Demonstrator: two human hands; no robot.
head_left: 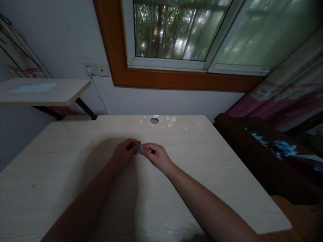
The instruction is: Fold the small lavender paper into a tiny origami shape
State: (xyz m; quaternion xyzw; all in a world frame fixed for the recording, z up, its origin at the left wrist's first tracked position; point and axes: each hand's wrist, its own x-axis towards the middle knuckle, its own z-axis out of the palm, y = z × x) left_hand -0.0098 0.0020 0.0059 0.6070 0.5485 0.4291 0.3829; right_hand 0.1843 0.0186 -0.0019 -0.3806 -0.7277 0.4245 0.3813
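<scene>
Between my two hands, over the middle of the pale wooden desk (202, 188), is a small light-purple piece (139, 148), perhaps paper; its exact kind is too small to make out. My left hand (126, 149) pinches it from the left with thumb and fingers. From the other side my right hand (156, 154) has its fingertips closed on the piece's right edge. Fingers cover much of it, and both hands are close to the desktop.
A raised shelf (37, 95) on black legs, with a pale sheet (34, 88) on it, stands at the desk's back left. A round cable hole (154, 120) lies near the back edge. Dark wooden furniture (252, 151) with blue items (285, 148) is at the right, below a window (176, 33).
</scene>
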